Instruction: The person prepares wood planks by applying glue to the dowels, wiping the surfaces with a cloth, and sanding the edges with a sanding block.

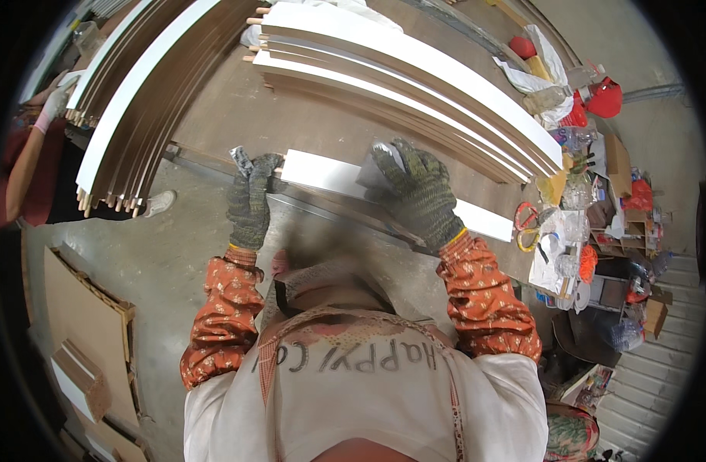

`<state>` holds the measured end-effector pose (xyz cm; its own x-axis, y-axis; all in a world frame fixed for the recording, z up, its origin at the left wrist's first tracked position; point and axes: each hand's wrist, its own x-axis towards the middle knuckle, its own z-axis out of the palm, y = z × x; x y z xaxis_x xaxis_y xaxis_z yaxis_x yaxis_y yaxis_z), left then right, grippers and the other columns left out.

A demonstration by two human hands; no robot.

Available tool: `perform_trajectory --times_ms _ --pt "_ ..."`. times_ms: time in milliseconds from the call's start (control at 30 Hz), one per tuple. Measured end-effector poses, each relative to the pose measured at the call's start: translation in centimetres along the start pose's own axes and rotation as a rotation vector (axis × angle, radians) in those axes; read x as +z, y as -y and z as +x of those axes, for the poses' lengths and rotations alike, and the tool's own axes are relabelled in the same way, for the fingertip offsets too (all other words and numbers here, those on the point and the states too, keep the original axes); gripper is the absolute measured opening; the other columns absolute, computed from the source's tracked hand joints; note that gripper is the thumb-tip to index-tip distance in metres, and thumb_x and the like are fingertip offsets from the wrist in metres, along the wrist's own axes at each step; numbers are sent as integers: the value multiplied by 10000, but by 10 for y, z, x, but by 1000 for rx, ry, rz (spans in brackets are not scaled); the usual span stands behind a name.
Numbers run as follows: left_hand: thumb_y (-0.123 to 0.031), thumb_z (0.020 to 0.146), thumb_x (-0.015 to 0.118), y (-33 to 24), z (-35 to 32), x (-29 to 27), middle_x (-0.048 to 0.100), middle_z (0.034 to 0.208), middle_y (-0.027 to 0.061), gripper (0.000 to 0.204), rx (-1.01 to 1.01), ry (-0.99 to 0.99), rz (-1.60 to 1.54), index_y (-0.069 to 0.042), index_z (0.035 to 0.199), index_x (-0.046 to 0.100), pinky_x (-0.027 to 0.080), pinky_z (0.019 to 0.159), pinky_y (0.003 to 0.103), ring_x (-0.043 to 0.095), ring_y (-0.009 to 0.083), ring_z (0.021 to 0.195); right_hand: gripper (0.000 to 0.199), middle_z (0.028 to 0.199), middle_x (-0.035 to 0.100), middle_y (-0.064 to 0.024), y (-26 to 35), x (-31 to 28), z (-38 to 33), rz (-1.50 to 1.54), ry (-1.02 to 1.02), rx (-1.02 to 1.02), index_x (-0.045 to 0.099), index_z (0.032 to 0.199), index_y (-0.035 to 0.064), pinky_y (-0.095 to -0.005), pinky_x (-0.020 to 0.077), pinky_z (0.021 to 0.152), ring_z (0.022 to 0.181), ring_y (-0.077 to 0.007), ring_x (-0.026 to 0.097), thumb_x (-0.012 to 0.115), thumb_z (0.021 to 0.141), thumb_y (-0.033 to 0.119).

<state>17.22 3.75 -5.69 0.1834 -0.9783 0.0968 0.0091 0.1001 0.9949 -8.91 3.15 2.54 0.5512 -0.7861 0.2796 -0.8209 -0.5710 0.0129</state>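
A white slat (320, 171) with a wooden dowel at its left end lies across the near side of the brown table. My left hand (250, 204), in a dark green knitted glove, is closed at that dowel end. From its fingers sticks up a small crumpled grey-and-white thing (240, 160), whose kind I cannot make out. My right hand (421, 189), gloved alike, bends over the middle of the slat. Its fingers press a thin grey sheet-like piece (374, 179) to the white face; whether it is cloth or paper does not show.
Stacked white-faced slats (414, 65) lie along the table's far side. More slats (126, 115) stand at the left, beside a co-worker's gloved hand (54, 106). Bags, bottles and red-handled scissors (526, 215) clutter the right. Brown boards (83, 316) lie on the floor at left.
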Motion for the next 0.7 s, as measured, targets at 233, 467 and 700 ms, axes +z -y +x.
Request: perform_trajectory --times_ms 233,467,700 --pt "-236 990 446 56 0 -21 633 1022 85 311 487 -76 644 -9 1135 602 482 783 319 600 157 853 606 1346 450 -149 67 47 46 271 -2 -48 475 1328 217 -506 341 1024 1170 -335 478 515 846 582" --pt "-247 983 448 19 6 -2 608 936 37 315 12 43 5 -5 1060 634 462 702 264 516 106 747 619 1291 485 -119 4 18 -20 97 -73 174 497 1299 184 -516 416 942 1117 -328 519 562 825 576" --pt "-296 974 473 17 10 0 652 963 92 375 190 18 45 24 1124 597 500 702 272 615 149 764 472 1336 470 -101 -122 -22 -168 -525 198 648 513 1295 283 -467 431 877 1141 -313 492 513 866 478"
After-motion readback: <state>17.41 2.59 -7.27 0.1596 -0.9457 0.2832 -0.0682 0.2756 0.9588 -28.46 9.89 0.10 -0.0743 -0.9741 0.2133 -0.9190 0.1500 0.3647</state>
